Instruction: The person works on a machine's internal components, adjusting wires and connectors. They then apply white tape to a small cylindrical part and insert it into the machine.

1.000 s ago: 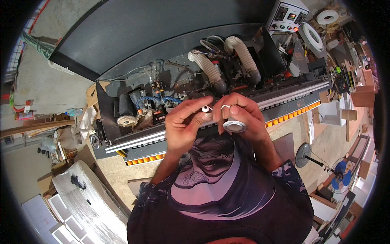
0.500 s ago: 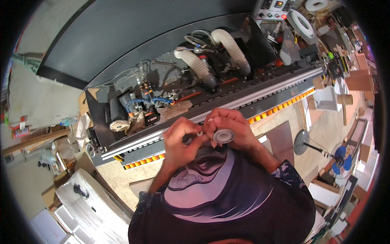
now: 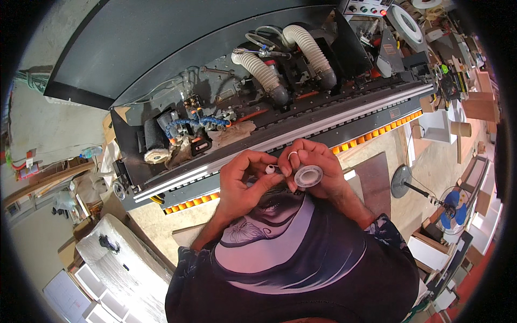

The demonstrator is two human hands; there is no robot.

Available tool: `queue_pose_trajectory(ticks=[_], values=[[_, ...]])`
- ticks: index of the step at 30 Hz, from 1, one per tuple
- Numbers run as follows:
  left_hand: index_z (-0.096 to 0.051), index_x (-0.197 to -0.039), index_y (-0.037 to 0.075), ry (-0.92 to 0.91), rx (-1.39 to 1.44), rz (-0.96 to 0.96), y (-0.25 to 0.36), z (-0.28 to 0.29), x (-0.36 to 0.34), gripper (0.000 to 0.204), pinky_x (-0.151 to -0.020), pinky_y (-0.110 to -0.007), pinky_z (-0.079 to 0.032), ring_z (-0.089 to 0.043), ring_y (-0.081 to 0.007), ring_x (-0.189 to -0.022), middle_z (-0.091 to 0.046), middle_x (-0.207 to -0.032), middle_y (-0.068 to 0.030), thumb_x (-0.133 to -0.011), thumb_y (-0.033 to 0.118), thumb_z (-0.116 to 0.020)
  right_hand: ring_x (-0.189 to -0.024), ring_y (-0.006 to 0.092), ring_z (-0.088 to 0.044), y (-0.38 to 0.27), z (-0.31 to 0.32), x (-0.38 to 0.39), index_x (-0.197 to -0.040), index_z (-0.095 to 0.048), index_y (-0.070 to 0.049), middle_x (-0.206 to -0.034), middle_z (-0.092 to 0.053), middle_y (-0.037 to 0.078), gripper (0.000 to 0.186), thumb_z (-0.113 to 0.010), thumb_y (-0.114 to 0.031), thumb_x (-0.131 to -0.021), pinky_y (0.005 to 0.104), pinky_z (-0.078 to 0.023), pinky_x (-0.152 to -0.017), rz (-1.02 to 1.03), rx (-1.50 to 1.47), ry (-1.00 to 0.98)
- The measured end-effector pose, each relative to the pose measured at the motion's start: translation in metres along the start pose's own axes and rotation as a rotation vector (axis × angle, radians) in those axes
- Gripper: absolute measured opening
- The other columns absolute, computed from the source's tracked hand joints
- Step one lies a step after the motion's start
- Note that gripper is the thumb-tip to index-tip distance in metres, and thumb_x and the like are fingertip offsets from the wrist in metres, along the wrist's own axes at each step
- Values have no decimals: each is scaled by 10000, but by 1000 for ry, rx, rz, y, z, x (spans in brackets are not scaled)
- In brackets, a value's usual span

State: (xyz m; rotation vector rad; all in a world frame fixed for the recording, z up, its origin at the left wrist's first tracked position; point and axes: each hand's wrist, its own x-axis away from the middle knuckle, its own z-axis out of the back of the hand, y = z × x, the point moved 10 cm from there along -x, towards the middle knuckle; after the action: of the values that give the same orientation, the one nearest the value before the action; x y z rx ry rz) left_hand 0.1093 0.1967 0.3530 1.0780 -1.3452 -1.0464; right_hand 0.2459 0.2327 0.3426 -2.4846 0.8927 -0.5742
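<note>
Both of my hands are close together in front of my chest, at the machine's front rail. My left hand (image 3: 240, 180) pinches a small fitting (image 3: 270, 169) with a white, ring-like end between thumb and fingers. Its other end is hidden among my fingertips. My right hand (image 3: 322, 171) holds a round white spool of tape (image 3: 308, 176), its flat face turned up, below the curled fingers. A thin white band shows around one right finger; whether it is a ring or a strip of tape I cannot tell. The fingertips of both hands nearly meet.
Ahead lies a long dark machine with a raised cover (image 3: 161, 37), ribbed white hoses (image 3: 307, 46), blue jointed coolant hoses (image 3: 196, 123) and a wrench (image 3: 217, 70). Orange rollers (image 3: 377, 132) line its front edge. A wrapped stack (image 3: 121, 258) stands left, a fan (image 3: 455, 210) right.
My hands have shifted slightly right in the picture, and the spool sits lower and farther right. The fitting's white end shows more plainly between my left fingers.
</note>
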Motion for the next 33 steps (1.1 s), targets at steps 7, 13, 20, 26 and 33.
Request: queue_pose_trajectory(ticks=[7, 13, 20, 26, 33], values=[[-689, -1140, -15, 17, 31, 18, -4, 4, 2, 295, -816, -233, -507, -635, -74, -915, -684, -1014, -26, -873, -17, -813, -676, 210, -651, 0, 3, -4, -955, -572, -8, -955, -625, 170, 269, -554, -254, -1062, 304, -546, -618, 21, 10, 40], [-694, -1097, -8, 11, -13, -45, -4, 3, 2, 266, -754, -234, -478, -605, -77, -835, -655, -956, -22, -861, -9, -818, -638, 223, -638, 3, -4, -4, -920, -565, -2, -886, -603, 168, 271, -570, -240, -1050, 319, -552, -578, 11, 68, 35], [-746, -986, 21, 28, -286, -202, 19, 4, 9, 234, -657, -271, -488, -641, -120, -713, -667, -854, -51, -795, 54, -878, -657, 223, -617, 16, -3, 9, -898, -562, -2, -868, -594, 157, 269, -559, -218, -1060, 328, -526, -592, -87, 73, 17], [-772, -996, 17, 28, -296, -252, 21, 1, 14, 259, -648, -269, -492, -635, -129, -701, -713, -876, -65, -771, 51, -897, -686, 161, -648, 15, -1, 22, -938, -628, -12, -830, -630, 74, 285, -588, -268, -1056, 302, -510, -651, -157, 135, 60], [-795, -1018, 34, 87, -285, -286, 28, 6, 16, 276, -630, -270, -505, -650, -127, -672, -713, -860, -66, -777, 89, -917, -696, 151, -644, 9, -6, 26, -928, -637, -14, -834, -642, 70, 278, -597, -262, -1047, 298, -515, -654, -180, 181, 88]])
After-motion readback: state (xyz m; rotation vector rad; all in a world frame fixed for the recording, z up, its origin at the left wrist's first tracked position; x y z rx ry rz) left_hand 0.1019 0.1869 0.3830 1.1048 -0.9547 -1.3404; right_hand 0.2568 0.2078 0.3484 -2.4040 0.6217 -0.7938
